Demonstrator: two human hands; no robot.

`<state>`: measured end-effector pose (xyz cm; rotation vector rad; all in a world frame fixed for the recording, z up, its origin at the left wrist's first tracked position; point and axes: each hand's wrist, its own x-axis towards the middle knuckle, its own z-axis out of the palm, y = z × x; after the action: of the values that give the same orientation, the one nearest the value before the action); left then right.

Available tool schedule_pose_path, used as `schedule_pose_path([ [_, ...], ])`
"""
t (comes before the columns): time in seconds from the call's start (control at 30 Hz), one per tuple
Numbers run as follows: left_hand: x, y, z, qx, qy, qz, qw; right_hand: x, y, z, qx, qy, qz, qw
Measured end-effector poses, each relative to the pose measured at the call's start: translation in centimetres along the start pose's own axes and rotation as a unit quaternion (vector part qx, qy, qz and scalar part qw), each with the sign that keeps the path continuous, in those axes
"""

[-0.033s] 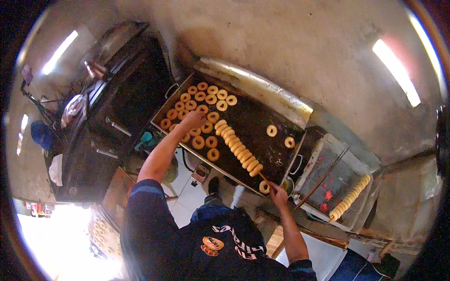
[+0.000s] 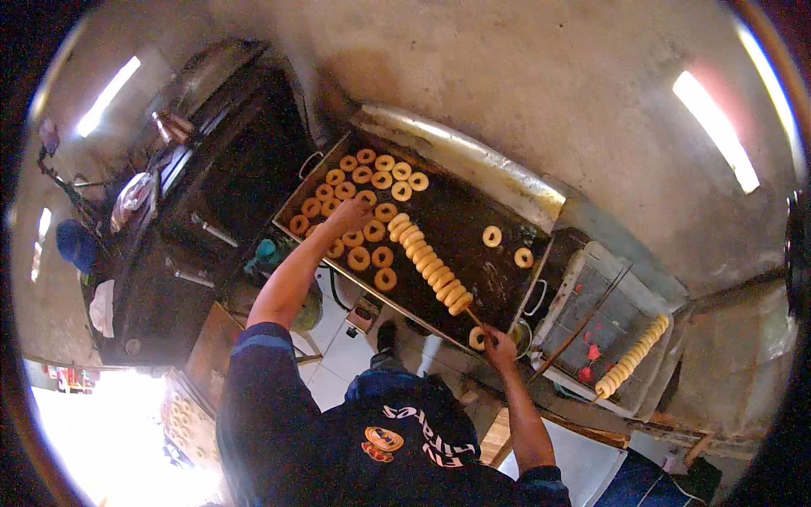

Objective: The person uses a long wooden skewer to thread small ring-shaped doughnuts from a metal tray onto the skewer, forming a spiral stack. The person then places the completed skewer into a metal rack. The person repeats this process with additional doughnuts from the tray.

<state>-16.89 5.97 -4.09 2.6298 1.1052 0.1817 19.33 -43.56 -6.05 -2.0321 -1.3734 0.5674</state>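
Right hand (image 2: pixel 502 348) grips a stick (image 2: pixel 476 318) — dough rings (image 2: pixel 429 262) hide most; left hand (image 2: pixel 350 217) — hold unclear.

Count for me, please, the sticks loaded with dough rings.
2. One loaded stick is in the right hand, across the dark pan; another loaded stick lies on the tray farther right. Some could be hidden.

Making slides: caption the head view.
Right hand grips a stick of dough rings; left hand among loose rings in a pan.
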Motion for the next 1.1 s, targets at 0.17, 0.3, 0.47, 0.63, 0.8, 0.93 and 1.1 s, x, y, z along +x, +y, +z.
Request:
schedule_pose_path([
  [0.17, 0.3, 1.7, -1.8, 0.07, -0.052, 0.004, 0.996, 2.9, -3.5, 0.2, -0.088, -0.014, 0.023, 0.996],
  [0.3, 2.8, 0.4, -2.7, 0.043, 0.027, -0.083, 0.995, 3.3, -7.5, -1.5, -0.124, -0.03, 0.092, 0.988],
  [0.47, 5.7, -4.7, -4.6, 0.008, -0.132, -0.168, 0.977, 4.5, -7.5, 0.1, -0.137, -0.072, 0.119, 0.981],
  [0.63, 0.6, -3.4, -13.3, -0.101, 0.033, -0.048, 0.993, 3.7, -4.3, 0.2, 0.197, -0.019, 0.049, 0.979],
  [0.8, -4.7, 1.3, -20.5, -0.097, 0.012, -0.052, 0.994, 3.1, -1.8, 3.2, 0.087, 0.076, -0.018, 0.993],
  [0.93, -7.1, 5.2, -14.7, -0.078, 0.023, -0.089, 0.993, 1.6, -0.8, 4.5, 0.013, 0.138, -0.076, 0.988],
  [1.1, -11.3, 8.5, -5.9, -0.004, -0.03, -0.062, 0.998, -3.0, -3.3, -3.0, -0.131, 0.043, 0.03, 0.99],
])
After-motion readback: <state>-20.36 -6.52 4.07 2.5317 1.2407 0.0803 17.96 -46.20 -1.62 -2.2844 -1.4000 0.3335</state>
